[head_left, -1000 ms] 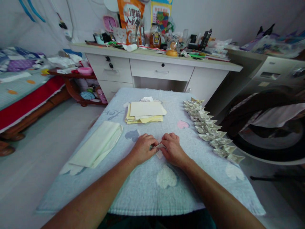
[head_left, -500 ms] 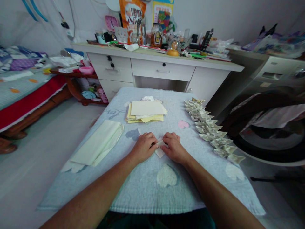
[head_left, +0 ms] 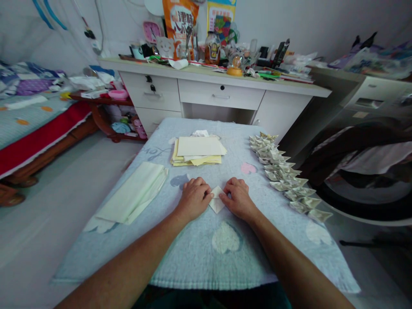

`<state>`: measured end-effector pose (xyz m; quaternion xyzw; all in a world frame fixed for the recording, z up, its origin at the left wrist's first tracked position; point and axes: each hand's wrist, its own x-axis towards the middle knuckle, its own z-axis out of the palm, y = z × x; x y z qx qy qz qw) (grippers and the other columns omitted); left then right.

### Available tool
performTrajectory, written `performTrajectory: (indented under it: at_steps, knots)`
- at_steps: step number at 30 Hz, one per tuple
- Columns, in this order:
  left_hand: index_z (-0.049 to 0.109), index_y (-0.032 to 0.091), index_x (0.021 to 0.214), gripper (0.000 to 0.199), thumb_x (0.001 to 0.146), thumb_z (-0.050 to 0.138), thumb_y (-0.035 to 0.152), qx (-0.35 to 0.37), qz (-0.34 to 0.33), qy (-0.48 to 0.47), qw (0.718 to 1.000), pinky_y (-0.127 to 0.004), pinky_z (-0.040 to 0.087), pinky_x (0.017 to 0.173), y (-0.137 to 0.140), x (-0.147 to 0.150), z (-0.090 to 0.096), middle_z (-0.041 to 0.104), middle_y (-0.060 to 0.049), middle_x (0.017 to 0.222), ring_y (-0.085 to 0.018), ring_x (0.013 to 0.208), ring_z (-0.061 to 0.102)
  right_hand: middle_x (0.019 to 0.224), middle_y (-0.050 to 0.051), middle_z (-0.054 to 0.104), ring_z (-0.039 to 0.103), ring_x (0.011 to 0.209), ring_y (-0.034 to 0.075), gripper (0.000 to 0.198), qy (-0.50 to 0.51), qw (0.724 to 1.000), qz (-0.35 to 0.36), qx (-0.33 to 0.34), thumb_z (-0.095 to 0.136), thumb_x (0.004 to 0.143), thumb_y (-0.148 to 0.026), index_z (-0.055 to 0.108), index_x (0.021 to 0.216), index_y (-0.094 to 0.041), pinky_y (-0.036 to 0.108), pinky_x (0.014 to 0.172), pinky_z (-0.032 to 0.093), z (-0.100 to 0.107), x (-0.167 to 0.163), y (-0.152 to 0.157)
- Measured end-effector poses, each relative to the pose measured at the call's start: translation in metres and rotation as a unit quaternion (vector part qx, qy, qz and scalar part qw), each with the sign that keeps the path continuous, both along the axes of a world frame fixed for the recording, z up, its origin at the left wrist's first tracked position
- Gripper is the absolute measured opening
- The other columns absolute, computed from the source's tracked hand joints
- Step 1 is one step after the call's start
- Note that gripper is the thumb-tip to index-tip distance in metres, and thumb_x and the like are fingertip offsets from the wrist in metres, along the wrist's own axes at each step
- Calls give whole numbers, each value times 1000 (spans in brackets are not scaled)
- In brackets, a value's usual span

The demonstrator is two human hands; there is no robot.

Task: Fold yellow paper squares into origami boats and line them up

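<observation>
Far side: I have a white drawer unit (head_left: 220, 92) past the far edge, its top crowded with an orange bag (head_left: 180, 25), a honey-coloured jar (head_left: 213, 49), a pink clock (head_left: 151, 31) and small clutter.
Left flank: bed (head_left: 28, 113) with a red side strip; a pink bowl (head_left: 118, 95) sits on the wooden stand near it.
Right flank: washing machine (head_left: 363, 92), dark cloth at its round door.
Cloth-covered tabletop (head_left: 183, 257): light blue, heart prints.
Paper stack (head_left: 199, 146): whitish over yellow sheets, edges uneven, just beyond both hands; crumpled white piece (head_left: 200, 133) behind it.
Pale bundle (head_left: 128, 193): folded sheets, lying aslant near the left forearm.
Paper boats (head_left: 285, 180): pointed shapes packed along the right side, the farthest patterned in yellow; well apart from the right hand.
Small folded paper (head_left: 217, 206): off-white, diamond-shaped from my view, one corner toward the wearer; on the tabletop between the two hands, which cover its side corners.
Left grip (head_left: 195, 198): fingers curled, thumb close to them and touching the paper's left corner.
Right grip (head_left: 237, 198): fingers bent, thumb on the right corner.
Hold: thumbs make contact on both sides; pinched or merely pressed down, I cannot tell.
</observation>
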<state>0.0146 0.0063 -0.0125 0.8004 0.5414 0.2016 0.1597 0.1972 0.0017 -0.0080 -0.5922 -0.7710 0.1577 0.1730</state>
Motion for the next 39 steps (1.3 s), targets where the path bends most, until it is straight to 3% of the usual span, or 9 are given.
performTrajectory:
  at_steps: [18,26,39]
  knots:
    - [62,21,71,20,80,64,39,-3,50,42,998,-37,34,79,-2,3,2,56,-4,89,-24,93,50,94,6,56,44,94,23,17,-24,999,-33,10,60,83,-28,62,70,-18,36,80,29,-1,-1,-2]
    - [63,21,79,19,88,52,34,3,51,69,996,-37,34,79,-4,4,3,57,-5,95,-23,94,49,94,7,55,43,92,23,17,-25,999,-39,18,62,82,-29,62,69,-18,36,79,30,-3,1,-2]
    - [62,20,82,21,90,48,33,13,52,103,993,-38,35,79,-7,4,5,56,-7,98,-25,95,48,93,6,55,43,93,23,18,-19,999,-46,13,64,82,-30,63,68,-18,35,80,30,-4,1,-1]
